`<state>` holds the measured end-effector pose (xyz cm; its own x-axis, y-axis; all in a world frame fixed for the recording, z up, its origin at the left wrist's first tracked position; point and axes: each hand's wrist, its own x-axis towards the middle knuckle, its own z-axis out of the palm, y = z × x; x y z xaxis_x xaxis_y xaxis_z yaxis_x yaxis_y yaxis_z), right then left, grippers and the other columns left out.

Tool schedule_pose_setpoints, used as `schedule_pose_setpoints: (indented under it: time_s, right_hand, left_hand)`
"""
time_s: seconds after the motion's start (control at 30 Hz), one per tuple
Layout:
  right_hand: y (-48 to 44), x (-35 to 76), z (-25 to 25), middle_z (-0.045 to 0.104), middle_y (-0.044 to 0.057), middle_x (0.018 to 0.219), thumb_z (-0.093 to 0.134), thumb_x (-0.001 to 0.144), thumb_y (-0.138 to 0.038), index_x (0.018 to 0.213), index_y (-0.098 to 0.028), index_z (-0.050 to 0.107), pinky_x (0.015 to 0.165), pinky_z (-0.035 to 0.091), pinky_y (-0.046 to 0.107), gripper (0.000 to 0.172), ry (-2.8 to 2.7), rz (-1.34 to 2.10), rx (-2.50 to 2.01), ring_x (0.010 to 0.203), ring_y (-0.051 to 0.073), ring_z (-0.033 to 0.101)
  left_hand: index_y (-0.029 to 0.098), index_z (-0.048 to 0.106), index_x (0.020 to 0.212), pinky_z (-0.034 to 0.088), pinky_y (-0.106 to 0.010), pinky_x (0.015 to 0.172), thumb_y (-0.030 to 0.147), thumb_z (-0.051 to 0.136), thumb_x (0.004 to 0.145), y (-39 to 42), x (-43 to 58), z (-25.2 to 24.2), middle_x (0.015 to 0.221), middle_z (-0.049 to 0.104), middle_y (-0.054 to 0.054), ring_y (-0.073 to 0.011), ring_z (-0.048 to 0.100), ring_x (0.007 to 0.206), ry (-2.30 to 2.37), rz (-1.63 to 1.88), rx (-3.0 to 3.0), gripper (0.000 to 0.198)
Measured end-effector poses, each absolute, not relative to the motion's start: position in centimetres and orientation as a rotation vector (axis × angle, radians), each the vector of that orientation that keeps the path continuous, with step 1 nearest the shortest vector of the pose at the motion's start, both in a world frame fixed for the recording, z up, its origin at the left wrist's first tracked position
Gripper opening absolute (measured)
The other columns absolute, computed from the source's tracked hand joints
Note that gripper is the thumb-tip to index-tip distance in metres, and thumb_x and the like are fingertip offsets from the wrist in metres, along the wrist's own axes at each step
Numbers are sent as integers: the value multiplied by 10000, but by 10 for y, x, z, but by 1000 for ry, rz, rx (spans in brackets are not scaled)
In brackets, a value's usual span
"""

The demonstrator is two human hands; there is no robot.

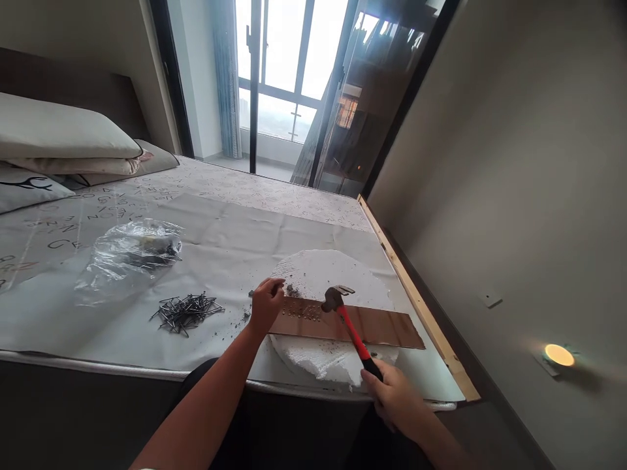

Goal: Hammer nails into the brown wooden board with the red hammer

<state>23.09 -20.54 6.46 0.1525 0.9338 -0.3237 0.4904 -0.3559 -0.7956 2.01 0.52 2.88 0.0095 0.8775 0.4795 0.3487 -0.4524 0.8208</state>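
My right hand (389, 391) grips the black end of a claw hammer (353, 333) with a red handle. The hammer's head is over a brown board (379, 326), its claw pointing right; whether it touches the board I cannot tell. Several nail heads dot the board's left part. At the board's left end is my left hand (267, 305), fingers curled together; what they hold, if anything, is too small to make out. Beneath the board lies a round white foam slab (337, 267) with a crumbled front edge. A heap of loose nails (187, 312) lies left of my left hand.
A clear plastic bag (130, 258) with dark contents lies farther left. Grey crumbs are scattered beside the foam. A grey sheet (235, 235) covers part of the mattress. Along the right edge runs a wooden rail (416, 294) near the wall. Pillows (63, 134) are stacked at the far left.
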Motion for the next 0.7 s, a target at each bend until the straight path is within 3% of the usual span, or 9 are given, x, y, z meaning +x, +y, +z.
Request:
schedule_pose_setpoints:
  time_s: [0.1,0.27,0.5,0.7]
  right_hand:
    - [-196,243,73,476,-30,558,409,857,-461,751,-188,498,497,349,245,306,-1464,945,-1980,519,142,483]
    - [-153,272,76,616,38,752,375,883,-314,844,-174,535,590,381,258,216,-1783,526,-2211,703,185,581]
    - [-85,319,54,653,145,873,451,874,-240,978,-126,540,570,312,282,179,-1860,256,-2457,746,226,606]
    - [-62,336,35,667,155,925,484,870,-249,999,-130,544,583,310,293,185,-1957,166,-2504,798,244,622]
  left_hand:
    - [166,674,827,483,-300,728,222,459,758,11,17,26,825,670,-54,-180,614,784,1304,1433,1830,232]
    - [171,678,842,490,-296,702,221,457,753,17,10,19,845,677,-54,-184,617,770,1379,1392,1845,243]
    - [171,677,848,492,-299,728,216,452,763,22,7,10,867,685,-62,-192,625,817,1414,1374,1909,244]
    - [172,680,831,497,-313,739,216,455,749,24,7,10,869,692,-66,-203,633,823,1433,1282,1946,244]
